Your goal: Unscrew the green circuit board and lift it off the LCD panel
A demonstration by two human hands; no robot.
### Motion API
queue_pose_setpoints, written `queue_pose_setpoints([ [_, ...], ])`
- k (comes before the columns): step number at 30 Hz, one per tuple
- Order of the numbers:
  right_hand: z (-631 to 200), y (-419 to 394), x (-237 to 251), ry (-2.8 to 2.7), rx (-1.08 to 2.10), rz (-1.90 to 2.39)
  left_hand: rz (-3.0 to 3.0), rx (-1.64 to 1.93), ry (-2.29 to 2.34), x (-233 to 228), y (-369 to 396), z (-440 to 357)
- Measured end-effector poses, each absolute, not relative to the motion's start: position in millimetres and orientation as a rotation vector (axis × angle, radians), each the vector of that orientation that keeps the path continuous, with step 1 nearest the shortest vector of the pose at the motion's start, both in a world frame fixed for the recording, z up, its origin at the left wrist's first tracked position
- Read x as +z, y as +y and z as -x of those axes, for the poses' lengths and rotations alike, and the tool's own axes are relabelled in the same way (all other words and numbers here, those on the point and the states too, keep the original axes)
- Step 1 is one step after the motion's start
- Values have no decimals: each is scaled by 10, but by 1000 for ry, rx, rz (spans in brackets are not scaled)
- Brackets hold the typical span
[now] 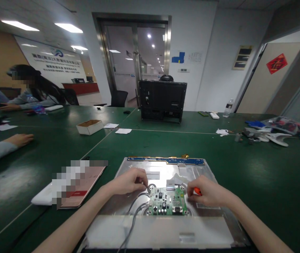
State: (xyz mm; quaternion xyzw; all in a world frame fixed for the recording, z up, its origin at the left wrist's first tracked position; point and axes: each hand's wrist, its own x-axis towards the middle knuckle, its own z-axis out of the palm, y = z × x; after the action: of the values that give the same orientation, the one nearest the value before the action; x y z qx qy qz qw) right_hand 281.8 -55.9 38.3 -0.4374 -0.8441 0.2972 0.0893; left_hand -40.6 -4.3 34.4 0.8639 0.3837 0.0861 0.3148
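A bare metal-backed display panel (163, 177) lies flat in front of me, with a green circuit board (168, 202) at its middle. Grey cables (134, 219) run from the board's left side towards me. My left hand (132, 181) is closed, its fingertips pressed together by the board's upper left corner; what they hold, if anything, is hidden. At the board's right edge, my right hand (205, 190) is closed round a small orange-red object (197, 191), mostly covered by the fingers. A blue circuit strip (165, 161) runs along the panel's far edge.
Left of the panel lie a pink folder (86, 184) and a white object (43, 195). Another person's hand (23, 140) rests farther left. A white box (89, 127) and a black monitor-like unit (163, 102) stand beyond; plastic bags and scraps (279, 126) lie right.
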Motion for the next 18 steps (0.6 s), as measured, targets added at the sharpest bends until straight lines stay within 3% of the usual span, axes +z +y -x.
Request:
queue_pose_setpoints([
  [18, -2838, -614, 401, -2597, 1037, 1198, -2204, 117, 896, 514, -141, 484],
])
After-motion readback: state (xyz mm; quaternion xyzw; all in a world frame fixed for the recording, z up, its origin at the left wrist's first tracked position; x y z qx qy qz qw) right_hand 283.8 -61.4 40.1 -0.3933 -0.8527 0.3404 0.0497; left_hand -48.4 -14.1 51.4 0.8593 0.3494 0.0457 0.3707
